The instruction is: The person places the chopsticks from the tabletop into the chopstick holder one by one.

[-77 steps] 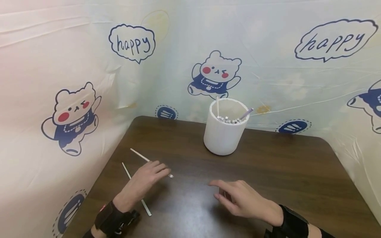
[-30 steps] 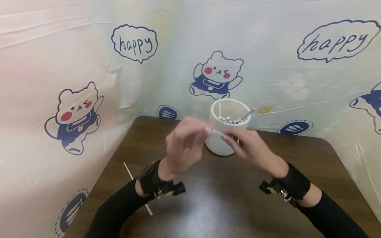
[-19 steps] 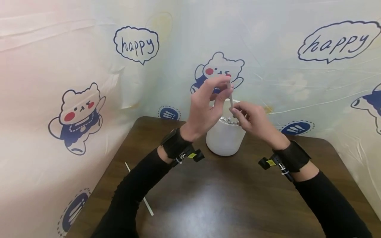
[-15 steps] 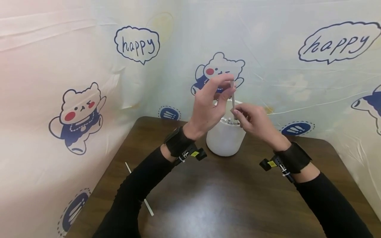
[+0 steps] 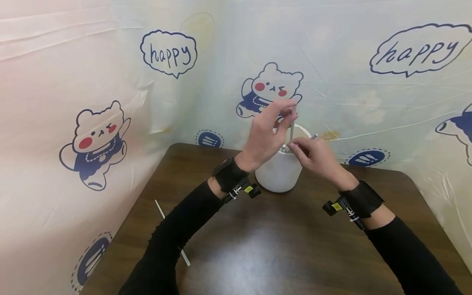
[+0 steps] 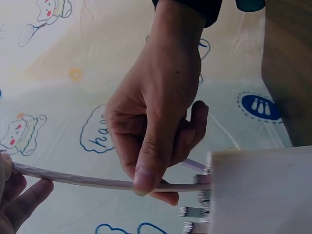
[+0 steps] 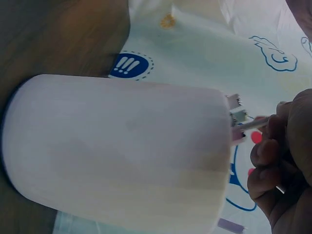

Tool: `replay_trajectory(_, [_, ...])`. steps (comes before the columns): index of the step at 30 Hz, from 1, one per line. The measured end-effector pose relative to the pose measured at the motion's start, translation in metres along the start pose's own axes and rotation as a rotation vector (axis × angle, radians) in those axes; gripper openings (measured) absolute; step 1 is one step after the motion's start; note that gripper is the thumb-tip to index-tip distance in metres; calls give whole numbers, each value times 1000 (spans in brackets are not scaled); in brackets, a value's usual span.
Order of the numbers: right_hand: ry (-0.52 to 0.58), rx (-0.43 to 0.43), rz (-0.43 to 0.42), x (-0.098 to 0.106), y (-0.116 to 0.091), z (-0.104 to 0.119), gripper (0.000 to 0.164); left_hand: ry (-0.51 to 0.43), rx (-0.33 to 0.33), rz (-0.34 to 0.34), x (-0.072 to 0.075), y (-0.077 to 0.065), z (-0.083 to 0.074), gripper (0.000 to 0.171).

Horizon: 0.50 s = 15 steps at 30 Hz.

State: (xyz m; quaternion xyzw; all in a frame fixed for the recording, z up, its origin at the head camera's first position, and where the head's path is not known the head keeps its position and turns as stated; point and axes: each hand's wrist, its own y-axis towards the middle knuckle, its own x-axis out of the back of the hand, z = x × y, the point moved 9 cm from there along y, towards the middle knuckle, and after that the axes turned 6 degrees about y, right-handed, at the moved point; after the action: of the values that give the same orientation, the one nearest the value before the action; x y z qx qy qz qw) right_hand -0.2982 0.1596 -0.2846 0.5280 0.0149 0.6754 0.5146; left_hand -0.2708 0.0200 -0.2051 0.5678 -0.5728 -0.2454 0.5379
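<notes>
A thin pale strip (image 5: 293, 123) stands nearly upright over the white cylindrical container (image 5: 278, 174). My left hand (image 5: 263, 137) pinches its upper end between thumb and fingers. Lower down, close above the rim, my right hand (image 5: 315, 157) pinches the same strip. Seen from the left wrist, the strip (image 6: 83, 180) bows slightly between the two hands, and its lower end reaches the rim among several other strip ends (image 6: 192, 212). The right wrist view shows my right hand (image 7: 285, 161) beside the container's mouth, with the strip (image 7: 256, 123) running from its fingertips to the rim.
Another thin white strip (image 5: 185, 258) lies on the brown table (image 5: 295, 246), partly hidden under my left forearm. A purple strip (image 5: 314, 136) leans out of the container at the right. Printed cloth (image 5: 332, 61) walls surround the table's back and sides.
My left hand has picked up one strip from the table, and both hands have carried it over the container. Over the last half second the strip and left hand have shifted down and right.
</notes>
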Motion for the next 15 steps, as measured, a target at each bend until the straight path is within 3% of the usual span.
replay_trajectory(8, [6,-36,17,-5,-7,-8,8,75,6,129,-37,-27,13,23])
replay_trajectory(15, [10,-45,54,-11,-14,-12,24,179,57,251,-64,-53,37,16])
